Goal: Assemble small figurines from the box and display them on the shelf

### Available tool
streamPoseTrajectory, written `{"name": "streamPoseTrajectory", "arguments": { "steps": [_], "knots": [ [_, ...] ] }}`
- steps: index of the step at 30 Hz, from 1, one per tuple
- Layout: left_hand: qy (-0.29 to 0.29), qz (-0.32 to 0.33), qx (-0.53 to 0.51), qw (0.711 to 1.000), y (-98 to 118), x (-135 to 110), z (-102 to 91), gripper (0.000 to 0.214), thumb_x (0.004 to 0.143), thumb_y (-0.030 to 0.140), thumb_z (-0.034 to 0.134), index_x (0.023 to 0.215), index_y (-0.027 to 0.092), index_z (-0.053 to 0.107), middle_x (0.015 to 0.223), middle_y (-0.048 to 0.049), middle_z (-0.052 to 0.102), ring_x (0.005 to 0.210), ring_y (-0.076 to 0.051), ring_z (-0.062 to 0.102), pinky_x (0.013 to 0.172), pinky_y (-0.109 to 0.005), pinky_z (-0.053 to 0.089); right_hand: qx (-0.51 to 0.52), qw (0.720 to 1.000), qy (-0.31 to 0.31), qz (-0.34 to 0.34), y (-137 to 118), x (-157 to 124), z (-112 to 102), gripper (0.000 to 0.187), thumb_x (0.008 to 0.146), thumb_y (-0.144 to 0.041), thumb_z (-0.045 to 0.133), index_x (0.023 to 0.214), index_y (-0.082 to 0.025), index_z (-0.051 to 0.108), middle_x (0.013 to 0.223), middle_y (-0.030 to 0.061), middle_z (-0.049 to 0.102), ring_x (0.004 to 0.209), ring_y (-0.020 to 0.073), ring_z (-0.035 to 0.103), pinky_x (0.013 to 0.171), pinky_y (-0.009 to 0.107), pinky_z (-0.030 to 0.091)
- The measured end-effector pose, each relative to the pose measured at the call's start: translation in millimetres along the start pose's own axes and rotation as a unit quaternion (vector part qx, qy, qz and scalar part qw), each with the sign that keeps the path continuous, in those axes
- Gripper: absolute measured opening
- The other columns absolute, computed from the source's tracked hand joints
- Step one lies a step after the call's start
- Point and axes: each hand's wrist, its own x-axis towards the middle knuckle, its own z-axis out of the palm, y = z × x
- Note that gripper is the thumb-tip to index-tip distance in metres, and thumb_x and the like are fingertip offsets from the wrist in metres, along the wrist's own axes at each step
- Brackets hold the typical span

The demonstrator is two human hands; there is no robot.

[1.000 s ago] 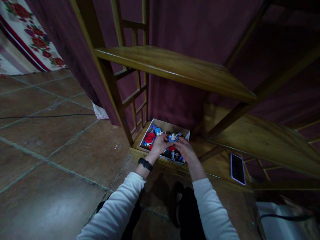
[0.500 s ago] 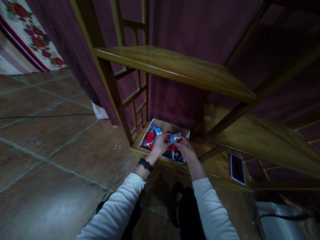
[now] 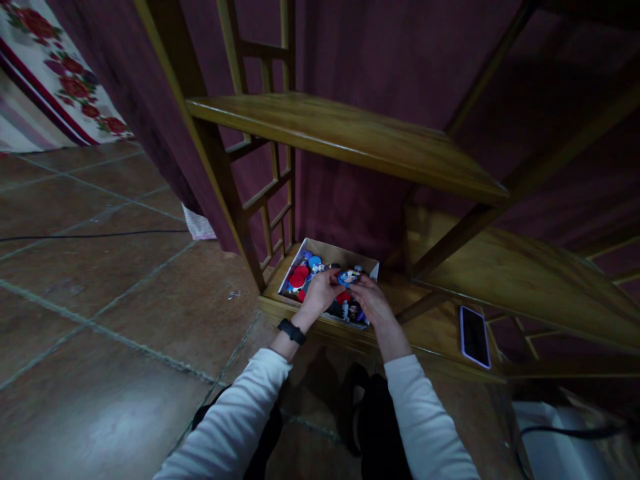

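Note:
A white cardboard box (image 3: 345,252) with a brown inside sits on the low wooden shelf. It is full of small colourful toy figures, among them several red round discs (image 3: 299,276) and a blue one (image 3: 315,261). Over the box, my left hand (image 3: 321,292) and my right hand (image 3: 371,297) pinch a small toy figure with a round blue base (image 3: 347,277) between them, one at each side. Its finer detail is too small to make out. A dark band is on my left wrist. My hands cover the middle of the box.
A wooden shelf board (image 3: 340,137) overhangs the box from behind. To the left stands a lattice side panel (image 3: 270,193). A phone (image 3: 475,337) lies on the shelf at right. A black cable (image 3: 95,235) crosses the tiled floor.
The blue-based figure has turned a little between my fingers, showing more of its patterned face. Both hands stay over the box, and the view has shifted slightly.

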Motion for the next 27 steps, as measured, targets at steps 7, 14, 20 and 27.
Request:
{"name": "streamPoseTrajectory", "arguments": {
  "steps": [7,14,20,27],
  "knots": [
    [0.0,-0.004,0.015,1.0,12.3,-4.0,-3.1,0.029,0.064,0.018,0.066,0.093,0.015,0.064,0.064,0.0022,0.061,0.059,-0.011,0.055,0.055,-0.02,0.042,-0.007,1.0,-0.009,0.003,-1.8,-0.9,0.8,0.031,0.055,-0.022,0.073,0.085,-0.02,0.066,0.089,0.0016,0.071,0.09,0.0194,0.063,0.082,0.034,0.048],
    [-0.007,0.013,0.095,0.995,15.5,-7.1,-4.7,0.032,0.067,0.02,0.065,0.099,0.017,0.063,0.073,-0.0006,0.064,0.065,-0.014,0.058,0.059,-0.022,0.043,-0.015,1.0,0.01,0.003,-5.1,-5.1,5.9,0.028,0.055,-0.022,0.072,0.081,-0.02,0.066,0.085,0.0015,0.071,0.088,0.0197,0.063,0.079,0.033,0.048],
    [-0.021,0.048,0.153,0.987,18.2,-9.4,-5.7,0.042,0.069,0.021,0.065,0.11,0.017,0.057,0.093,-0.0062,0.066,0.079,-0.019,0.061,0.068,-0.026,0.046,-0.017,1.0,0.017,0.001,-5.4,-6.0,5.5,0.032,0.055,-0.02,0.07,0.087,-0.021,0.064,0.087,0.0003,0.07,0.087,0.0187,0.062,0.077,0.031,0.048],
    [-0.018,0.096,0.246,0.964,23.5,-15.7,-5.8,0.041,0.076,0.017,0.058,0.117,0.018,0.05,0.112,-0.0103,0.059,0.099,-0.021,0.058,0.083,-0.03,0.046,0.002,1.0,0.016,-0.005,-4.3,-6.0,4.6,0.04,0.054,-0.018,0.071,0.092,-0.022,0.063,0.092,0.0001,0.068,0.087,0.0175,0.061,0.077,0.031,0.048]
  ]
}}
